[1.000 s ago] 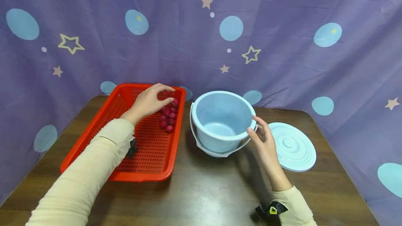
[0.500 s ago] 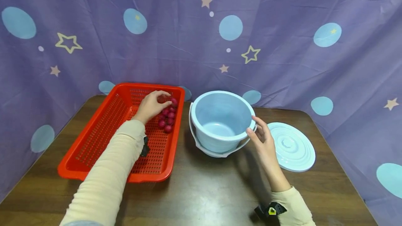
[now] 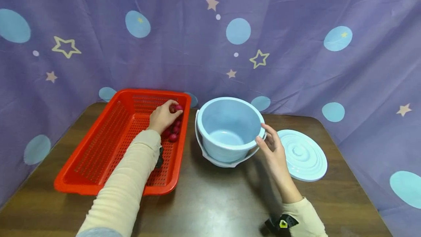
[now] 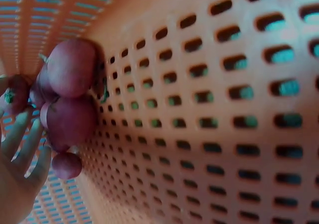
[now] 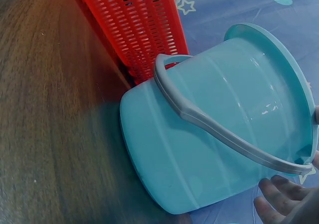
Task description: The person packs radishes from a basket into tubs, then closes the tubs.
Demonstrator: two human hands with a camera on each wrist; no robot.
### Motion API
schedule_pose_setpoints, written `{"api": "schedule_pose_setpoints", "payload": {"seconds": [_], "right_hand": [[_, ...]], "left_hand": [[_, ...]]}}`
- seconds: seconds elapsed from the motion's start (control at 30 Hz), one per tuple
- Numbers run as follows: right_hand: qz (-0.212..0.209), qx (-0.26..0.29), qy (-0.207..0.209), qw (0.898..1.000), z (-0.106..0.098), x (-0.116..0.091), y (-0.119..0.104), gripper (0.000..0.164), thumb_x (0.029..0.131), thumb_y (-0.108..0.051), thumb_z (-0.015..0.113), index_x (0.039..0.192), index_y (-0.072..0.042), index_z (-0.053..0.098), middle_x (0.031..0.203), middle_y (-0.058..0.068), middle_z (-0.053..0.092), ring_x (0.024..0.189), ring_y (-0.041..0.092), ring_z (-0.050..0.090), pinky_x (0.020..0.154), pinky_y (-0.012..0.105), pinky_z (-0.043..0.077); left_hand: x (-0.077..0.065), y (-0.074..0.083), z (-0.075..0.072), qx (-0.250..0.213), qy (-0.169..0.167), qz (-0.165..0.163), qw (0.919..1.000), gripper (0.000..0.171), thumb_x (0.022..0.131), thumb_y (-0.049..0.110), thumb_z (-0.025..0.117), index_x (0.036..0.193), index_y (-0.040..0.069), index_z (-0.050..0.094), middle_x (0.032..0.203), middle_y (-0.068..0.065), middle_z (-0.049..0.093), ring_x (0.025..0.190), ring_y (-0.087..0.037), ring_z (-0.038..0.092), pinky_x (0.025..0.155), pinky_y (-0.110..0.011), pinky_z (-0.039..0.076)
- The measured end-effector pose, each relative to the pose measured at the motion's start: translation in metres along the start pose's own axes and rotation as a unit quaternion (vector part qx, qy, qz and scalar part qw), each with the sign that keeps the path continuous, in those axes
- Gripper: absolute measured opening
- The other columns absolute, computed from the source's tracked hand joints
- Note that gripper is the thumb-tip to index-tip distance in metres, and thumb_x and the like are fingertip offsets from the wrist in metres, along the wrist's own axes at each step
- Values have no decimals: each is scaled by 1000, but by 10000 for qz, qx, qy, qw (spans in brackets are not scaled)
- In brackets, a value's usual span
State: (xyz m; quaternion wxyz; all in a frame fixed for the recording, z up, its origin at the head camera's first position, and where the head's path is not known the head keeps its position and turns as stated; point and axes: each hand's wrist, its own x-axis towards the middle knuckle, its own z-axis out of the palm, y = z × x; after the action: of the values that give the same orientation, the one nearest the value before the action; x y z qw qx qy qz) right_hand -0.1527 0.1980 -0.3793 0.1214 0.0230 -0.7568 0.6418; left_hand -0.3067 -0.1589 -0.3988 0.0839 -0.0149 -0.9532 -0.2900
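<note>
Inside the red plastic basket (image 3: 98, 156), several small red radishes (image 3: 173, 138) lie heaped along the right wall. My left hand (image 3: 162, 118) reaches into that heap, thumb and fingertips around one radish (image 3: 178, 108). The left wrist view shows its fingers close to a radish (image 4: 17, 94) with a green stub, beside other radishes (image 4: 75, 67). A light blue bucket (image 3: 227, 149) stands upright and open, its grey-white handle (image 5: 214, 127) hanging down the side. My right hand (image 3: 274, 153) holds the bucket's right rim between thumb and fingers, with other fingers against the outside.
A round light blue lid (image 3: 304, 156) lies flat on the wooden table (image 3: 204, 207), right of the bucket. Behind the table hangs a purple curtain (image 3: 184, 36). The basket's raised right rim stands between the radishes and the bucket.
My left hand has lowered and moved slightly right and nearer, from above the radishes to around one of them. The right hand stays on the bucket's rim.
</note>
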Motion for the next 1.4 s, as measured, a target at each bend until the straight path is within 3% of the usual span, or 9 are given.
{"api": "schedule_pose_setpoints", "payload": {"seconds": [0.27, 0.47, 0.9, 1.2, 1.4], "right_hand": [[-5, 61, -58, 10000, 3, -2, 6, 48, 99, -13, 60, 145, -14, 47, 128, 19, 59, 118, 20, 55, 96, 20, 42], [-40, 10, -88, 10000, 2, -1, 4, 49, 99, -14, 60, 145, -13, 46, 129, 20, 58, 120, 22, 54, 96, 19, 41], [-22, -50, -34, 10000, -1, 1, 2, 48, 99, -15, 60, 145, -14, 47, 132, 17, 57, 118, 17, 55, 95, 19, 41], [-53, -18, 5, 10000, -1, 2, 2, 48, 99, -14, 60, 145, -13, 47, 130, 17, 58, 116, 14, 55, 97, 19, 40], [-62, 22, 14, 10000, -1, 2, 3, 48, 99, -14, 60, 145, -13, 47, 131, 17, 57, 118, 17, 54, 97, 19, 40]], "left_hand": [[-3, -2, 1, 102, 27, -190, 9998, 36, 93, 45, 62, 121, 23, 55, 95, -8, 62, 89, -37, 61, 77, -50, 46], [-4, 2, -5, 137, 32, -64, 9999, 34, 93, 44, 63, 119, 23, 56, 95, -7, 63, 87, -35, 61, 75, -48, 45], [-10, 20, -46, 450, -75, 868, 9952, 31, 92, 41, 65, 117, 26, 57, 99, -7, 69, 85, -33, 62, 70, -48, 46], [-24, 38, -66, 392, 300, 1568, 9864, 29, 89, 37, 69, 115, 26, 61, 106, -2, 71, 86, -28, 64, 71, -45, 46], [-33, 53, -77, 272, 273, 1853, 9819, 30, 88, 39, 70, 115, 27, 63, 108, 0, 71, 89, -23, 63, 73, -44, 46]]}}
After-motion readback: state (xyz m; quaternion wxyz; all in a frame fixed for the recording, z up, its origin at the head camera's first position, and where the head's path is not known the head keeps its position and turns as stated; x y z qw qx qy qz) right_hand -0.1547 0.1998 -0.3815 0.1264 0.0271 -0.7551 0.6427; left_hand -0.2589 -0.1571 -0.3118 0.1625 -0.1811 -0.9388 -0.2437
